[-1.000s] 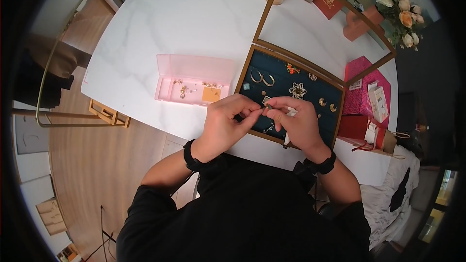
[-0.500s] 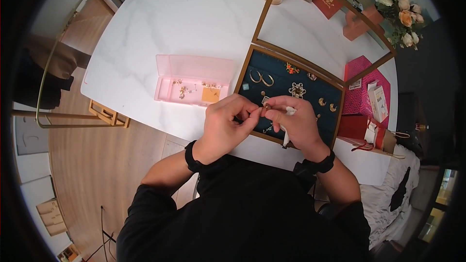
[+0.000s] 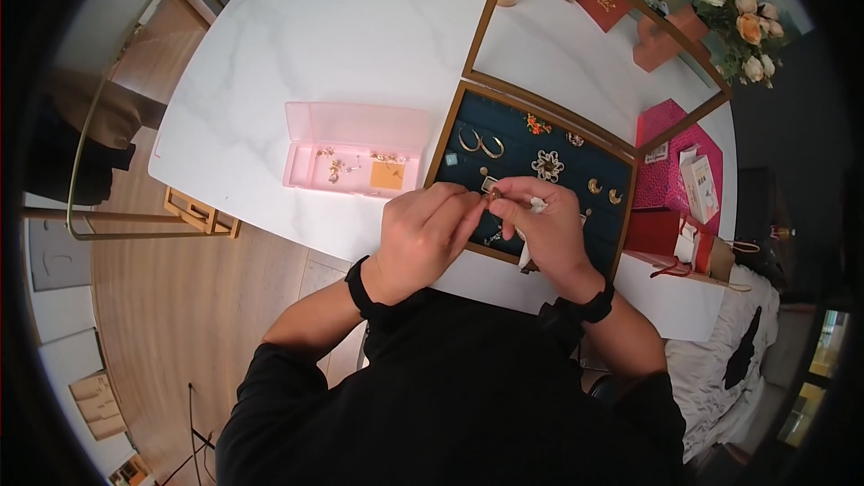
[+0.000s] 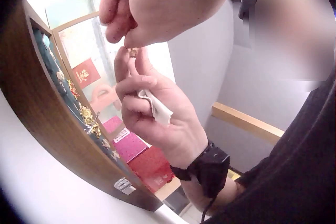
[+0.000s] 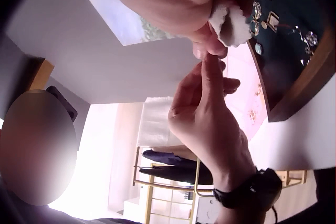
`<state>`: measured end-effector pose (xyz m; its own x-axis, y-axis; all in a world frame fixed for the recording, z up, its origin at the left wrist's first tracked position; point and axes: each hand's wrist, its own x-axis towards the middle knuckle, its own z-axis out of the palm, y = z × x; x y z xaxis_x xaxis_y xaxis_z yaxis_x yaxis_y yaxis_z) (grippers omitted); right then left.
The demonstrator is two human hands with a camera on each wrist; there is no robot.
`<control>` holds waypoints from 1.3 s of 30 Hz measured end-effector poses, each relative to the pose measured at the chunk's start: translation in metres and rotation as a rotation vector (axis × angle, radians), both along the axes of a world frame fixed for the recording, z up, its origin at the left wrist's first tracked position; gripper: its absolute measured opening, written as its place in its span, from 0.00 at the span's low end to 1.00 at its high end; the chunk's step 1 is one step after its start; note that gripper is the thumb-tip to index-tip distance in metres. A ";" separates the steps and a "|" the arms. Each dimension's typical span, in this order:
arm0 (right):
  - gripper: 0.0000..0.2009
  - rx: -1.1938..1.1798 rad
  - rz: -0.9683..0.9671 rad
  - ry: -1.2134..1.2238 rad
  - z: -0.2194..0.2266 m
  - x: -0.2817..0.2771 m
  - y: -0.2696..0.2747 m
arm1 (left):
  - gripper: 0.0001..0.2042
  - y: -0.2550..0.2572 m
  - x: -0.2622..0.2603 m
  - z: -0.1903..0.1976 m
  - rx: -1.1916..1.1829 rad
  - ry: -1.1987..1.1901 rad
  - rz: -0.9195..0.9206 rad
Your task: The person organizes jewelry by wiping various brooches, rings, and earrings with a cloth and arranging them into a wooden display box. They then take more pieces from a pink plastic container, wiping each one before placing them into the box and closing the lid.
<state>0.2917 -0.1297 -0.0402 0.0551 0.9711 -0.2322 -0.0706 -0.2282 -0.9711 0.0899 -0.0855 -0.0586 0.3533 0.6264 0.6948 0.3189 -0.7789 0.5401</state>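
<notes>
Leftmost on your table (image 3: 360, 27) is the pink box (image 3: 355, 123), lid raised, its long side running left to right, with small jewelry and 1 orange card (image 3: 386, 175) inside. Next comes your left hand (image 3: 421, 232), thumb and fingertips pinching the small gold-brown trinket (image 4: 133, 54). That trinket sits at your meeting fingertips, above the near left part of the wooden case (image 3: 517, 146). Fingers hide most of it, so you can't tell its long axis or which way it points. Your right hand (image 3: 549, 223) pinches it from the other side, thumb against forefinger, while its other fingers clasp a white tissue (image 4: 159, 109), 1 end trailing toward you. Beyond your fingers lie 2 hoop earrings and, farther right, 1 flower brooch (image 3: 547, 165).
</notes>
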 end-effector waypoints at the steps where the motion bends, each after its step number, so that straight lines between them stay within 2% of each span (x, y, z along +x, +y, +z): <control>1: 0.11 0.000 0.001 -0.001 -0.001 0.001 0.003 | 0.07 0.001 0.000 -0.002 -0.080 0.015 -0.011; 4: 0.11 0.057 0.008 -0.126 -0.004 0.006 0.015 | 0.07 0.006 -0.005 -0.005 -0.219 0.042 -0.009; 6: 0.12 0.072 0.047 -0.398 -0.001 0.009 0.025 | 0.07 0.011 -0.010 -0.006 -0.279 0.055 0.003; 8: 0.12 0.088 0.015 -0.427 -0.005 0.011 0.035 | 0.08 0.015 -0.015 -0.009 -0.325 0.089 0.044; 10: 0.11 0.187 0.113 -0.622 -0.007 0.014 0.045 | 0.07 0.018 -0.019 -0.012 -0.322 0.070 0.059; 11: 0.11 0.186 0.115 -0.623 -0.008 0.014 0.048 | 0.07 0.018 -0.020 -0.012 -0.317 0.070 0.066; 13: 0.11 0.326 0.212 -0.869 -0.010 0.014 0.055 | 0.07 0.018 -0.022 -0.014 -0.315 0.065 0.074; 19: 0.09 0.384 0.284 -1.170 -0.002 0.002 0.060 | 0.06 0.015 -0.026 -0.015 -0.308 0.053 0.033; 28: 0.10 0.311 0.385 -1.252 0.000 -0.002 0.065 | 0.06 0.016 -0.032 -0.019 -0.303 0.005 -0.002; 39: 0.09 0.243 0.411 -1.248 0.004 -0.013 0.072 | 0.06 0.016 -0.039 -0.025 -0.316 -0.031 -0.025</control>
